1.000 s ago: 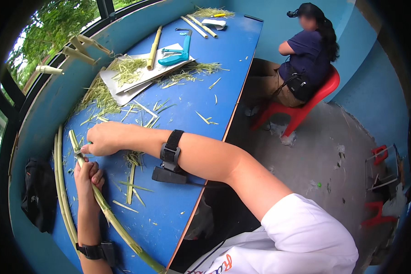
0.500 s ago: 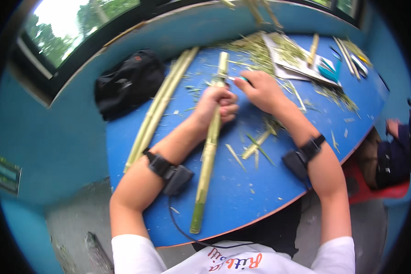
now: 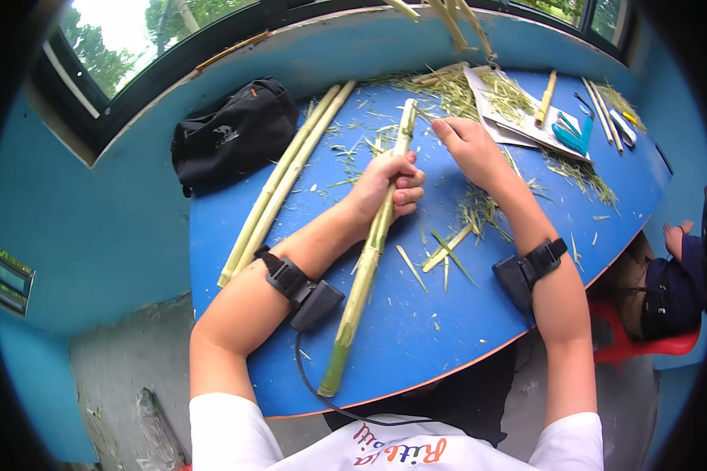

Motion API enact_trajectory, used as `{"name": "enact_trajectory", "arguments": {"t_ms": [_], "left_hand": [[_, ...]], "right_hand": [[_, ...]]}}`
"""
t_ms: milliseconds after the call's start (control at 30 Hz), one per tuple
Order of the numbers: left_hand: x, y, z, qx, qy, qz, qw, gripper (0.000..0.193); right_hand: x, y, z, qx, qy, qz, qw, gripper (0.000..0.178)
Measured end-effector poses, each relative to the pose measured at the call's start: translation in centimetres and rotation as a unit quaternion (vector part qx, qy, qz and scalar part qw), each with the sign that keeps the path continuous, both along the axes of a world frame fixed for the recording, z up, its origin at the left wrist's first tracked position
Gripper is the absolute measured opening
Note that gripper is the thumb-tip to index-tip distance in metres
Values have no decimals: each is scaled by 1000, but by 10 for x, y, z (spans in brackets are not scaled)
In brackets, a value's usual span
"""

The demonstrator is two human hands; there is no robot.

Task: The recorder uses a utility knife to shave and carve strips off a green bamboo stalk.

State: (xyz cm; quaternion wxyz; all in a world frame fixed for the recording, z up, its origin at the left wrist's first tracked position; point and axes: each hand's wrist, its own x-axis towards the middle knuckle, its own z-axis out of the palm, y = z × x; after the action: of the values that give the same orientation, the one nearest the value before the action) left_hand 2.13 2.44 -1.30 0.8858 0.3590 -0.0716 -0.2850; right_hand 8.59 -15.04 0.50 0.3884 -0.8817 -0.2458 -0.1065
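My left hand point(image 3: 386, 187) is wrapped round a mostly peeled bamboo pole point(image 3: 361, 275), a little above its middle. The pole slants from its green end near the table's front edge to a pale far end. My right hand point(image 3: 474, 154) is closed beside that far end, holding a small knife point(image 3: 424, 117). Its thin blade points toward the pole near a joint; whether it touches cannot be made out. The fingers hide the knife's handle now. Green shavings point(image 3: 448, 245) and split slivers lie on the table below my right hand.
On the blue table point(image 3: 416, 345), two peeled poles point(image 3: 283, 184) lie left, by a black bag point(image 3: 232, 135). Cardboard point(image 3: 491, 118) with shavings, a short bamboo piece point(image 3: 547, 98) and a teal tool point(image 3: 573, 135) lie far right. Another person's hand point(image 3: 675, 238) shows at right.
The pole's far end has swung slightly right, with my left hand moving along. My right hand has shifted a little right, and the knife's blade now sits at the pole's right side rather than across it.
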Motion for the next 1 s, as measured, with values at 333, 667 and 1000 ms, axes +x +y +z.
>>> {"name": "enact_trajectory", "arguments": {"t_ms": [333, 667, 1000], "left_hand": [[-7, 4, 5, 39, 0, 7, 999, 12], [-13, 2, 19, 197, -5, 98, 975, 17], [-24, -14, 22, 173, -26, 62, 983, 14]], "right_hand": [[-8, 3, 1, -69, 7, 27, 997, 49], [-16, 18, 12, -149, -12, -2, 989, 48], [-9, -5, 19, -52, 4, -154, 987, 49]]}}
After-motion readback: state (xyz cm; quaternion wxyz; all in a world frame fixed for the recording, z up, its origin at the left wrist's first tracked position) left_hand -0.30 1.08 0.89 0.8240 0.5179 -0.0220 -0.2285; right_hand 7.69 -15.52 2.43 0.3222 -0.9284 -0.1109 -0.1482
